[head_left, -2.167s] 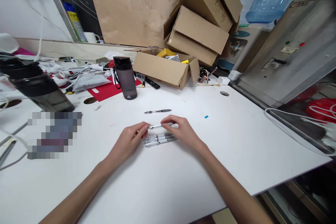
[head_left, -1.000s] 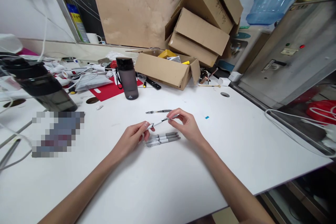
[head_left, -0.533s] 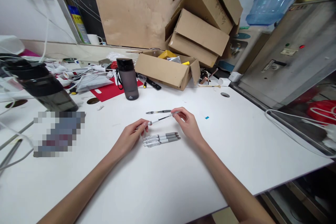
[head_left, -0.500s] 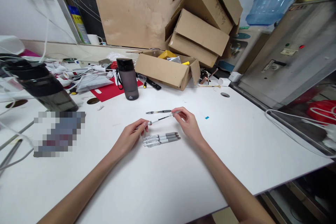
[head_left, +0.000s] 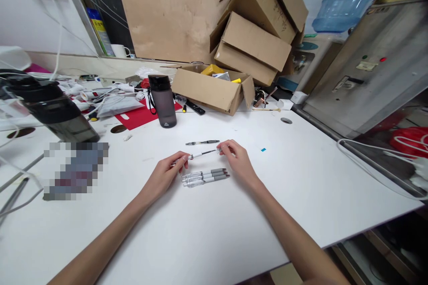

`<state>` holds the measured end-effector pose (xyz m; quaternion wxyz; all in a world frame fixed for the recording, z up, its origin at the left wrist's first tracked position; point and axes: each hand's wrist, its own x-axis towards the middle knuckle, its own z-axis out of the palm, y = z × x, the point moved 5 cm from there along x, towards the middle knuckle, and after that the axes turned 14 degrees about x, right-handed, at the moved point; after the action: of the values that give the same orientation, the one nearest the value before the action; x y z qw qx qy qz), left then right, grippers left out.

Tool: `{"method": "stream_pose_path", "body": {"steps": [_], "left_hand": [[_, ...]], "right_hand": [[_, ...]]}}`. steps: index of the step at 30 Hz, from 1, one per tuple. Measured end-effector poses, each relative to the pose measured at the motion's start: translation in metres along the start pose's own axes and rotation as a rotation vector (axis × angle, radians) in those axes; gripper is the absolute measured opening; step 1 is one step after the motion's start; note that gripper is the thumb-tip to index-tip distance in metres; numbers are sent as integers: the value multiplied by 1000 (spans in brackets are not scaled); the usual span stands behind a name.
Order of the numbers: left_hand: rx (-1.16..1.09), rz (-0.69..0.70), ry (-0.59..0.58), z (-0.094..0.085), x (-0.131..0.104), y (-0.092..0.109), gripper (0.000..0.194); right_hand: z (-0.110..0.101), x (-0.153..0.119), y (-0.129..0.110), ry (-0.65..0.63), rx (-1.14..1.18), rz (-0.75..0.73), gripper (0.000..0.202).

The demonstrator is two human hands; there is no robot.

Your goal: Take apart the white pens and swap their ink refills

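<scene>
Between my hands is a pen [head_left: 198, 155] with its dark refill exposed toward the right. My left hand [head_left: 168, 170] pinches the pen's white and clear barrel. The fingertips of my right hand [head_left: 236, 156] close at the refill's right end, around a small pale part that is mostly hidden. Just below, several white pens with grey grips [head_left: 207, 177] lie side by side on the white table [head_left: 187, 240]. Another pen [head_left: 202, 142], clear and dark, lies behind the held one.
A dark bottle [head_left: 163, 102] stands behind my left hand, and a larger bottle [head_left: 56, 111] is at the left. An open cardboard box [head_left: 207, 89] is at the back. A blue scrap [head_left: 263, 149] lies right of my right hand.
My right hand has shifted slightly down, and its fingers have moved a little off the pen lying behind. My left hand has stayed in place with the barrel.
</scene>
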<state>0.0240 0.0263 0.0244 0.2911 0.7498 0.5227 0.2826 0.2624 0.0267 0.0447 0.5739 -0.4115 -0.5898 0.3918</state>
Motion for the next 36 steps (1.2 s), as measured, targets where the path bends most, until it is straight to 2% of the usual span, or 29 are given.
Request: {"method": "stream_pose_path", "body": {"steps": [2, 6, 14, 20, 27, 31, 36], "left_hand": [[3, 17, -2, 0, 0, 3, 37], [11, 31, -16, 0, -1, 6, 36], [16, 34, -28, 0, -2, 9, 37], [12, 1, -15, -1, 0, -1, 40], [-12, -42, 0, -1, 5, -10, 43], [-2, -51, 24, -2, 5, -12, 46], [-20, -72, 40, -2, 5, -15, 48]], "right_hand": [[7, -3, 1, -50, -32, 12, 28], [15, -6, -1, -71, -43, 39, 30], [17, -7, 3, -92, 20, 90, 33], [-4, 3, 9, -20, 102, 113, 32], [-39, 19, 17, 172, 139, 71, 43], [-47, 21, 19, 248, 175, 42, 46], [-50, 21, 22, 287, 218, 72, 45]]}}
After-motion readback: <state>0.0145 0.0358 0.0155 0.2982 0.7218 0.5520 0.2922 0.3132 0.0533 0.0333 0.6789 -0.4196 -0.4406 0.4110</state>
